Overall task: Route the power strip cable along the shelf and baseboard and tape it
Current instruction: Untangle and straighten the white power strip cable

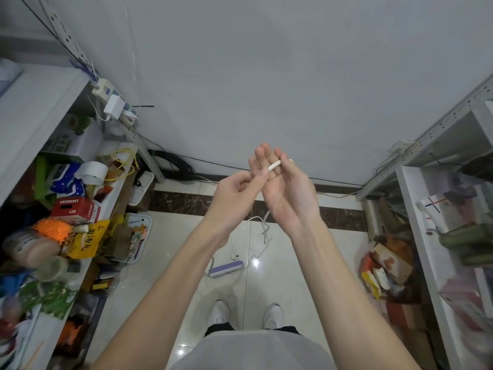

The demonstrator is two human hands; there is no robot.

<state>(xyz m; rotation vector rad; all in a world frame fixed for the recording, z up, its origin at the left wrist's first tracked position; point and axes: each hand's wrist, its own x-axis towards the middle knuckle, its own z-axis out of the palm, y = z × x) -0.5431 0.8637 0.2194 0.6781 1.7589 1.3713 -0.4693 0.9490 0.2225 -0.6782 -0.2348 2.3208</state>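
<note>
Currently handling slack, nothing taped yet: left hand (240,188) curled, pinching white cable (274,165); right hand (288,196) fingers near straight, thumb seemingly clamping same cable. Cable hangs to power strip (226,268) on floor. Next: carry cable to shelf (145,152), press flat.

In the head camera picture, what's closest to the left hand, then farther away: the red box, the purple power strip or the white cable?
1. white cable: pinched in the left hand.
2. purple power strip: on the floor below.
3. red box: on the left shelf.
</note>
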